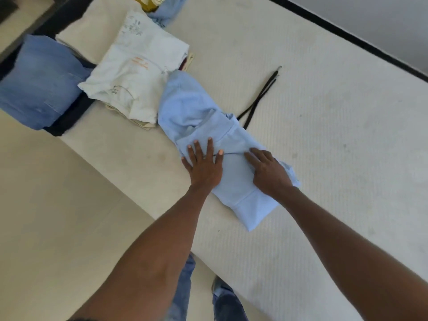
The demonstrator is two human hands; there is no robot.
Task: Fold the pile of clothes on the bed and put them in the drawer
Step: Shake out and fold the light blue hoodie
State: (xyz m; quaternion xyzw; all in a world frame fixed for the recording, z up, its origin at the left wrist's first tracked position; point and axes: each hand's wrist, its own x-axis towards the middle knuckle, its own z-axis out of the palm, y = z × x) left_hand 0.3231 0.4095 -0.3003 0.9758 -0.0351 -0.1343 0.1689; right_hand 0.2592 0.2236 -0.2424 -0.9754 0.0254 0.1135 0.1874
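A light-blue hoodie (203, 117) is laid lengthwise near the mattress (324, 135) edge, partly folded, its hood bunched toward 11 o'clock — black drawstrings (259, 98) trail out at 1 o'clock. The left hand (203, 163) is pressed flat on it, fingers spread and straight. At its 3 o'clock, the right hand (268, 172) is rested on the fabric, fingers slightly bent, nothing gripped.

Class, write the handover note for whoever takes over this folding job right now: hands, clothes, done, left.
Left hand: flat, pressing the light blue garment.
Right hand: resting on it; fingers partly hidden.
Garment lies half folded on the mattress, black cord beside it.
Done: white printed shirt and jeans folded.
Left: finish this fold, move everything to the drawer, not in view.
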